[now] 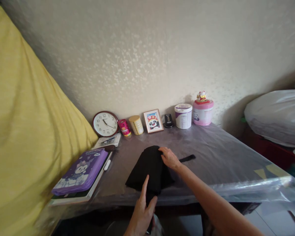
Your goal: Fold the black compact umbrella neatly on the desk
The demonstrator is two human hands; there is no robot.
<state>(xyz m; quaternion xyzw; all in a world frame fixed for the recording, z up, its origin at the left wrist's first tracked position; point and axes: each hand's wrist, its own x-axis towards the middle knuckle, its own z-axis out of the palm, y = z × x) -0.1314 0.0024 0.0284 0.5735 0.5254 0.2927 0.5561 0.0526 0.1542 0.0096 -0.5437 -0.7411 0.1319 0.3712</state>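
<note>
A black folding umbrella [147, 168] lies closed but loosely bunched on the table's near side, its fabric spread out in folds. My left hand [142, 209] wraps round its dark handle at the table's front edge, with the index finger stretched along the fabric. At the far right side of the canopy, my right hand [169, 158] has its fingers bent together over the cloth. A black strap [187, 158] sticks out to the right, beyond my right wrist. The palm side of my right hand is hidden.
Along the wall stand a clock [105, 124], a pink can [124, 127], a yellow-lidded can [136, 125], a framed panda picture [153, 121], a black device [168, 121] and two tubs [183, 117]. A purple case [81, 172] lies on books at left, beside a yellow curtain [27, 124].
</note>
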